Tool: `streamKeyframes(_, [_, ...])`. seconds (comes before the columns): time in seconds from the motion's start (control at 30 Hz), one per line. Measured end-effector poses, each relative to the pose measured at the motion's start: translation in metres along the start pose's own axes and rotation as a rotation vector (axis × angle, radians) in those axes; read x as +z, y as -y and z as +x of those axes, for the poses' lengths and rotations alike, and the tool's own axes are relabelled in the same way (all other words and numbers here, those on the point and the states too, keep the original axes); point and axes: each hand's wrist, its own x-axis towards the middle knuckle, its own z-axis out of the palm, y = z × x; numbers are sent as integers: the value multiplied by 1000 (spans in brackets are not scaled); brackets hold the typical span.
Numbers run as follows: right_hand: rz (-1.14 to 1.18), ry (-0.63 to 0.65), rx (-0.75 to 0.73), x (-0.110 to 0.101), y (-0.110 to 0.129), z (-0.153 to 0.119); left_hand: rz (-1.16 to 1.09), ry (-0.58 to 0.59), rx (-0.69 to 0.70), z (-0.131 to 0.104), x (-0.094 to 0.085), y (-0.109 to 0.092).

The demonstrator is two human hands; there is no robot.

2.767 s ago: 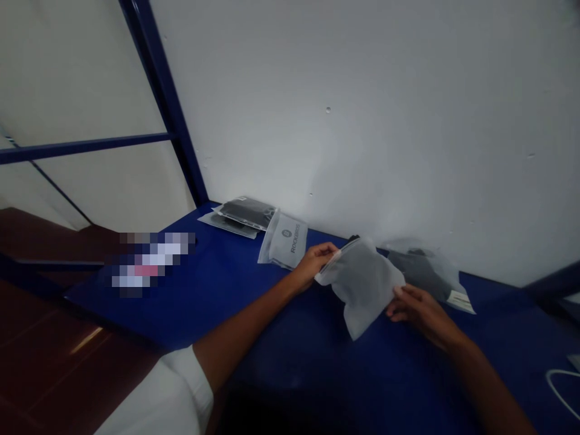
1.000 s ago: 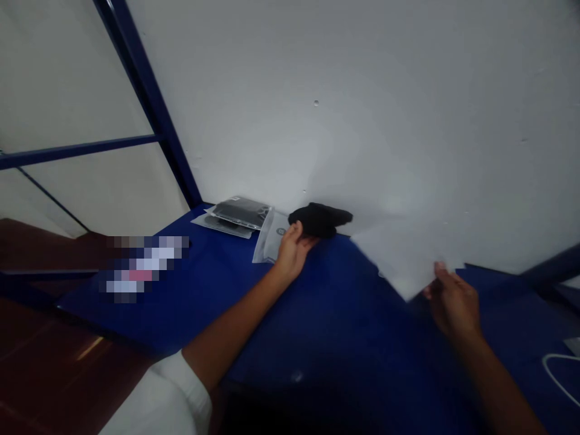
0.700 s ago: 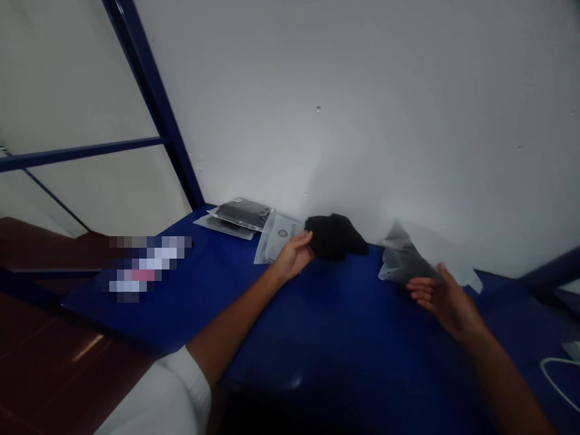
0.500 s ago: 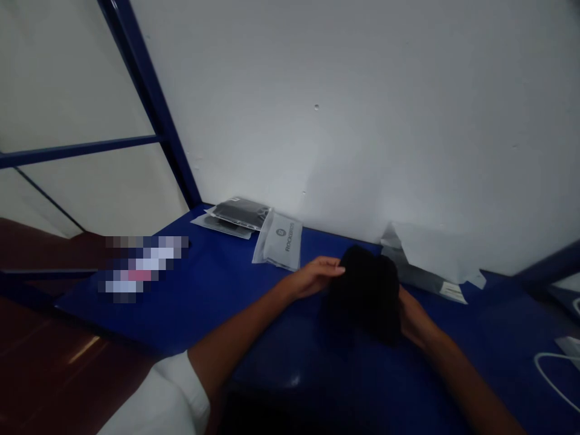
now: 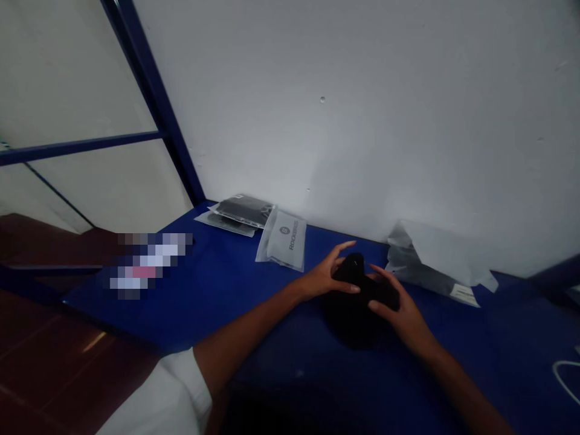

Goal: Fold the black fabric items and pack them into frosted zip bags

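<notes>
Right of the ROCKBROS pouch (image 5: 286, 238), a black fabric item (image 5: 362, 296) sits between both hands, left hand (image 5: 327, 277) and right hand (image 5: 399, 311) gripping its sides! Plastic bags (image 5: 435, 260) lie beyond the right hand, near the white wall (image 5: 362, 121).

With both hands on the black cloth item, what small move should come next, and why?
Probably ease the left hand and right hand gently apart to spread the black cloth item. It looks bunched, its shape is hard to read, and the two hands already grip it from opposite sides, with bare blue surface nearby.
</notes>
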Motion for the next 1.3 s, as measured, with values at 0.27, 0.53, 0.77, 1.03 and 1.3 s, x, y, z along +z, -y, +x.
streamKeyframes(0.27, [-256, -160, -186, -4, 10, 0, 300, 145, -120, 1, -27, -19])
streamKeyframes(0.53, [-196, -602, -603, -31, 13, -8, 577, -123, 323, -4, -26, -45])
streamKeyframes(0.77, [-168, -419, -381, -47, 10, 2, 562, 200, 140, -6, -48, -52])
streamKeyframes(1.03, [-439, 195, 40, -65, 15, 3, 1201, 204, -53, -2, -50, -27])
streamKeyframes(1.3, [-384, 424, 231, -89, 12, -1, 1146, 236, -223, -6, -58, -39])
